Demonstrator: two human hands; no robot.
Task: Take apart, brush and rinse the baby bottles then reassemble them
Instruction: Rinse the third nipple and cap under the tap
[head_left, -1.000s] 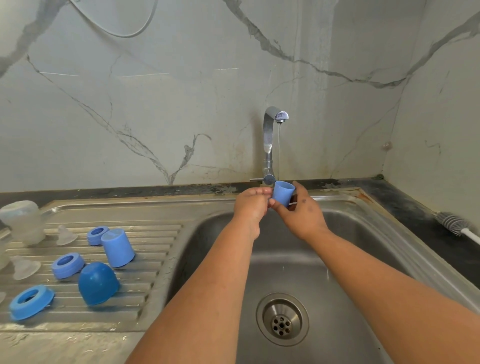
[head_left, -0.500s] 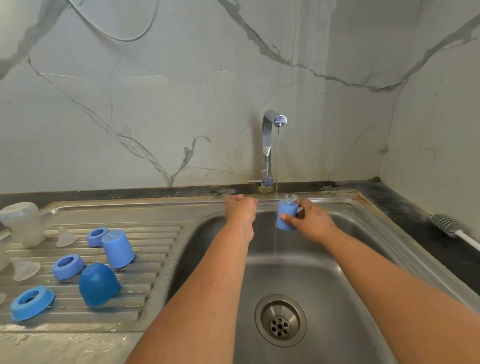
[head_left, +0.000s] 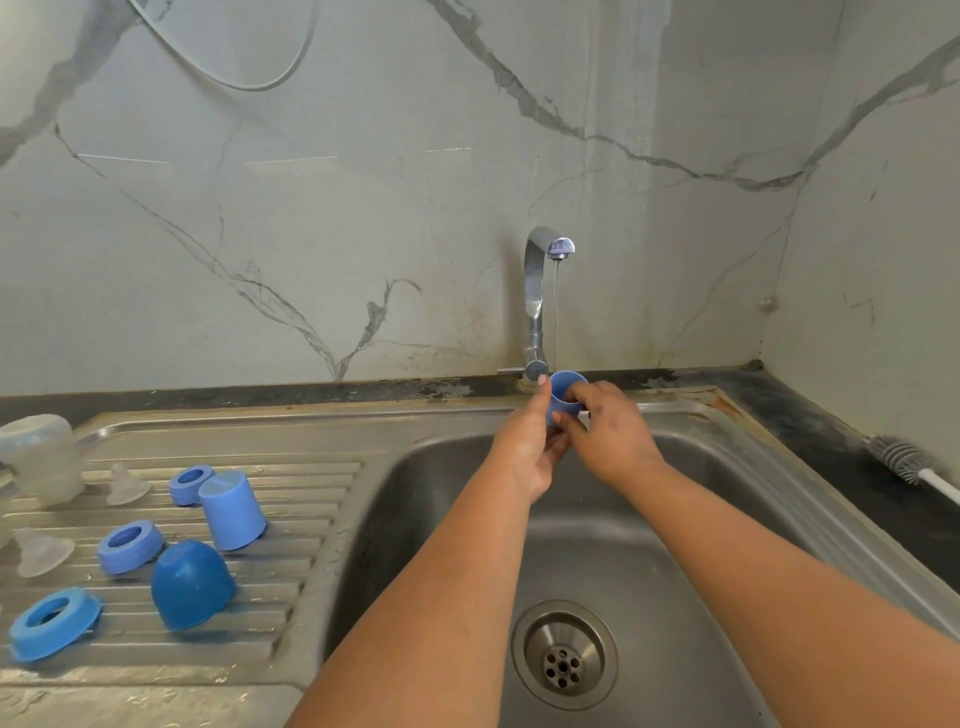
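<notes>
The steel sink (head_left: 415, 519) fills the lower frame, its basin holding only a little water and the drain (head_left: 563, 656), while the draining board (head_left: 291, 525) at lower left already holds what look like finished parts: a clear bottle (head_left: 39, 457), two caps (head_left: 231, 510), three collar rings (head_left: 54, 621) and two teats (head_left: 41, 552). At centre, under the running tap (head_left: 540, 291), my left hand (head_left: 530, 447) and right hand (head_left: 608, 436) both grip a small blue cap (head_left: 566, 395), mouth up. I judge rinsing nearly done, with reassembly left.
</notes>
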